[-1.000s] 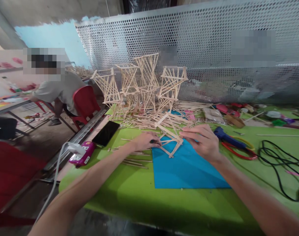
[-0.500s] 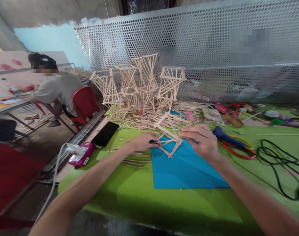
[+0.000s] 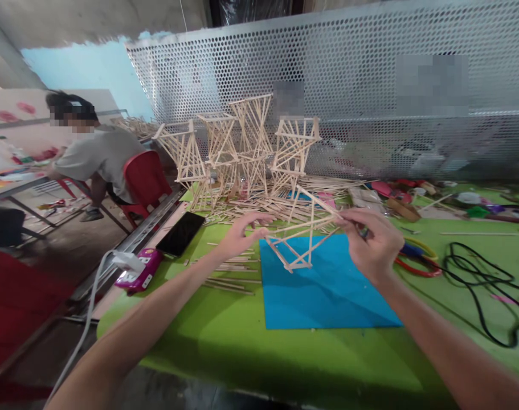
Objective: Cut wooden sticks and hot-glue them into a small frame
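A frame of thin wooden sticks (image 3: 311, 225) is tilted above a blue sheet (image 3: 327, 296). My right hand (image 3: 372, 242) pinches its right corner between thumb and fingers. At the frame's left corner is my left hand (image 3: 244, 236), fingers spread from the thumb. The thumb tip is at that corner; whether it presses on it I cannot tell. Loose sticks (image 3: 231, 285) lie on the green tabletop (image 3: 191, 341) below my left wrist. Behind my right hand, a blue-handled tool (image 3: 412, 250) is partly hidden.
Several stick towers (image 3: 253, 131) stand at the back above a heap of sticks (image 3: 250, 208). A phone (image 3: 181, 234) and a purple power strip (image 3: 139, 270) lie left. A black cable (image 3: 477, 285) coils at right. Another person (image 3: 103, 156) sits at a table far left.
The stick frame has turned, and its right corner has moved right and up with my right hand. My left hand's fingers have opened and shifted slightly up and left.
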The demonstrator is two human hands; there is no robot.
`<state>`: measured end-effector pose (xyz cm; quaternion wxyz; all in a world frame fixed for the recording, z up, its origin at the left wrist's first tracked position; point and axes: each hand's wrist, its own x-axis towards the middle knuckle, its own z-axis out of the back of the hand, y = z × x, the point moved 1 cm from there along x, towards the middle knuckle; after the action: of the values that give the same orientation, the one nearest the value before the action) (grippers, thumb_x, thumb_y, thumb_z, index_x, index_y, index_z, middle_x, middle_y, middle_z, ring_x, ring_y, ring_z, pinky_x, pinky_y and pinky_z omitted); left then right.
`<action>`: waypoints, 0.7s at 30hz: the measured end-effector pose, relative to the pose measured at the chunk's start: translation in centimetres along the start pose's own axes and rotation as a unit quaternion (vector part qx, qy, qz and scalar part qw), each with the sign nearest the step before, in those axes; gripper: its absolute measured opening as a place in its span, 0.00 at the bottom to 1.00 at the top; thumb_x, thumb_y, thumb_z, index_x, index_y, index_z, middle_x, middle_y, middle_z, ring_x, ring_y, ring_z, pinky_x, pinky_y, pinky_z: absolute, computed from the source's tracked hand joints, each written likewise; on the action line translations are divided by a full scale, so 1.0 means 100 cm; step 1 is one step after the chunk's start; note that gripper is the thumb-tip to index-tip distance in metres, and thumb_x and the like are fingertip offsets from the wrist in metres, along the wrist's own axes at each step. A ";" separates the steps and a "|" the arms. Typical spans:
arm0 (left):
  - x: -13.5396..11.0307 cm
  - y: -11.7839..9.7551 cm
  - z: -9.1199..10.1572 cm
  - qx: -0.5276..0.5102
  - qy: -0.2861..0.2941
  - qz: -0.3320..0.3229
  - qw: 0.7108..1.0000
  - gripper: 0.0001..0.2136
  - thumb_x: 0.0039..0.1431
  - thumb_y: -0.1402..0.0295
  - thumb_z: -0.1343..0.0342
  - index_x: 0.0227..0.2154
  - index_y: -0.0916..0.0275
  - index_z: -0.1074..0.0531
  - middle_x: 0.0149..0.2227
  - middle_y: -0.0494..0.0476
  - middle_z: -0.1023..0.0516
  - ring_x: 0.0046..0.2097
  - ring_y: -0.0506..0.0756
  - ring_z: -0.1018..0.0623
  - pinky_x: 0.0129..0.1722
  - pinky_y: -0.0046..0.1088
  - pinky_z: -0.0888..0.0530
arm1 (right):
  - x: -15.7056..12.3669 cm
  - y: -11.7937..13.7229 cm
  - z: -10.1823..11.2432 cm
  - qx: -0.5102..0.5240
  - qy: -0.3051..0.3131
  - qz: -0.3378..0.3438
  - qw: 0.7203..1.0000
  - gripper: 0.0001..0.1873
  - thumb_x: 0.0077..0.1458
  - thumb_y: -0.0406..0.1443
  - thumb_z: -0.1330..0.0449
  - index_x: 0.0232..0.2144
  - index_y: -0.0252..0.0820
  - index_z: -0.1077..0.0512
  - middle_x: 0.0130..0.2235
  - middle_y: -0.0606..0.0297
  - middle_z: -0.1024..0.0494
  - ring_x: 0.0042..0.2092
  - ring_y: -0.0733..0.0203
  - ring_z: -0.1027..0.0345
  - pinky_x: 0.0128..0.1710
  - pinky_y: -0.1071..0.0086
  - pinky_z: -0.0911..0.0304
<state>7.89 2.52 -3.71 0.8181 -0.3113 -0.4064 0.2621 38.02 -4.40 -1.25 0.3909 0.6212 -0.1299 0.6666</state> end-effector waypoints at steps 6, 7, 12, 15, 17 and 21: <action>-0.007 0.004 -0.003 -0.188 0.004 0.061 0.980 0.23 0.57 0.54 0.31 0.51 0.60 0.20 0.44 0.61 0.17 0.43 0.57 0.20 0.43 0.32 0.25 | -0.004 -0.004 -0.001 -0.001 -0.039 -0.098 0.994 0.06 0.59 0.41 0.32 0.37 0.47 0.19 0.34 0.61 0.19 0.32 0.55 0.26 0.28 0.62 0.33; -0.007 0.005 -0.002 -0.224 -0.008 0.071 0.972 0.23 0.54 0.54 0.30 0.49 0.61 0.19 0.40 0.59 0.18 0.40 0.55 0.20 0.41 0.30 0.25 | -0.005 -0.003 -0.001 0.005 -0.037 -0.105 0.994 0.06 0.59 0.41 0.32 0.36 0.47 0.18 0.34 0.61 0.18 0.32 0.55 0.26 0.28 0.62 0.32; -0.007 0.003 0.011 -0.346 -0.095 0.105 0.928 0.26 0.40 0.50 0.24 0.38 0.63 0.17 0.26 0.51 0.25 0.27 0.47 0.29 0.28 0.22 0.32 | -0.012 0.017 0.004 0.128 0.030 -0.146 0.981 0.06 0.55 0.38 0.28 0.37 0.49 0.18 0.36 0.62 0.16 0.28 0.58 0.25 0.24 0.64 0.28; -0.007 -0.003 0.023 -0.397 -0.114 0.118 0.903 0.26 0.36 0.48 0.23 0.34 0.62 0.18 0.20 0.45 0.34 0.23 0.45 0.36 0.23 0.21 0.36 | -0.011 0.034 0.003 0.269 0.146 -0.183 0.934 0.05 0.52 0.36 0.27 0.34 0.48 0.17 0.34 0.64 0.15 0.27 0.59 0.23 0.23 0.66 0.25; -0.008 -0.006 0.027 -0.426 -0.117 0.117 0.890 0.26 0.36 0.46 0.24 0.33 0.60 0.19 0.18 0.43 0.39 0.21 0.44 0.40 0.22 0.21 0.39 | -0.010 0.043 0.000 0.338 0.205 -0.204 0.896 0.04 0.52 0.37 0.26 0.29 0.45 0.18 0.31 0.63 0.16 0.26 0.59 0.23 0.24 0.67 0.24; -0.009 -0.010 0.029 -0.448 -0.115 0.110 0.880 0.27 0.37 0.43 0.25 0.31 0.59 0.21 0.17 0.42 0.44 0.20 0.45 0.42 0.22 0.21 0.41 | -0.010 0.053 -0.003 0.410 0.236 -0.242 0.847 0.08 0.52 0.41 0.26 0.29 0.44 0.17 0.24 0.64 0.19 0.23 0.59 0.24 0.22 0.68 0.24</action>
<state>5.23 2.06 -2.07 0.5050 -0.6550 -0.5345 0.1740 34.08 -8.07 -0.61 0.2683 0.5610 0.4053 0.6701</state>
